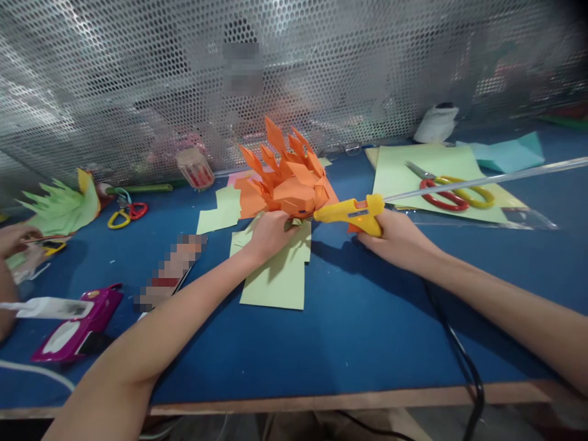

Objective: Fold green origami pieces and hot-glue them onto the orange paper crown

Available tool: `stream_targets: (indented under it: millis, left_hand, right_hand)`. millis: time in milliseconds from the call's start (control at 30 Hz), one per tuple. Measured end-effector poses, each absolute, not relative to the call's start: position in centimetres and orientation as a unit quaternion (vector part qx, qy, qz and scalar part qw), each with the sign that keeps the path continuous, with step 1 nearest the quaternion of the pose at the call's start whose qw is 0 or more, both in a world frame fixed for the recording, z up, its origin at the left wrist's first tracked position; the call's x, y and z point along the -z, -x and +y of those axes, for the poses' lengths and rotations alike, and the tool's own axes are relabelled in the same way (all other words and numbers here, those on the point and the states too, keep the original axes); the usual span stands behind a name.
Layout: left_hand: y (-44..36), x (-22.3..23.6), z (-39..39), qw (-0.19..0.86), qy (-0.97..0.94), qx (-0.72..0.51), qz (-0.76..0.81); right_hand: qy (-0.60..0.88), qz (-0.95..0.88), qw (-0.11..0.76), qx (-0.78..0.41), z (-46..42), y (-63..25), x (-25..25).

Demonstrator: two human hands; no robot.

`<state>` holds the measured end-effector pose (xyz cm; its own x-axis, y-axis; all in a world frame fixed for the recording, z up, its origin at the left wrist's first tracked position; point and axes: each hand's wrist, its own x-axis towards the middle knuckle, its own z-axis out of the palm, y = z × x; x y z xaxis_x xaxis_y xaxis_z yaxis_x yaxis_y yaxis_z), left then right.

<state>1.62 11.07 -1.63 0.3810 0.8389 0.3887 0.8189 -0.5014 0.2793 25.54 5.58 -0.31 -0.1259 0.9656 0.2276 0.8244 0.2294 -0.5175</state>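
An orange folded-paper model (294, 180) with several pointed spikes stands near the middle of the table. My left hand (272, 234) is closed on its lower front edge, with the fingertips partly hidden. My right hand (397, 236) grips a yellow hot glue gun (351, 212) by its handle. The gun's nozzle points left and is right at the paper model's lower edge; I cannot tell if it touches. A long clear glue stick (496, 179) sticks out of the gun's back toward the right. Pale green paper sheets (275, 285) lie under my left hand.
Red-and-yellow scissors (454, 191) lie on green paper (390, 168) at right. Left are smaller scissors (128, 211), a jar (195, 168), a purple case (82, 327) and a green paper model (64, 205). Another person's hand (18, 240) is at far left. A black cord (452, 334) crosses the table's front edge.
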Motion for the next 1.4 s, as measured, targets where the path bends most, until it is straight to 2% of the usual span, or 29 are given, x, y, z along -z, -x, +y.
stream_targets:
  millis: [400, 800, 1100, 1400]
  left_hand:
    - [-1.7, 2.0, 10.7, 0.009, -0.842, -0.241, 0.482]
    - [-1.6, 1.9, 10.6, 0.017, -0.849, -0.231, 0.475]
    - [-1.8, 1.7, 10.2, 0.015, -0.856, -0.227, 0.464]
    - [-1.8, 1.6, 9.7, 0.010, -0.860, -0.233, 0.453]
  right_hand:
    - [0.559, -0.783, 0.265, -0.070, 5.3, -25.5, 0.7]
    - [0.594, -0.773, 0.223, -0.024, 4.9, -25.2, 0.9]
    - [0.579, -0.781, 0.232, -0.029, 3.9, -24.4, 0.5]
    - [0.571, -0.780, 0.244, -0.084, 4.2, -24.4, 0.5]
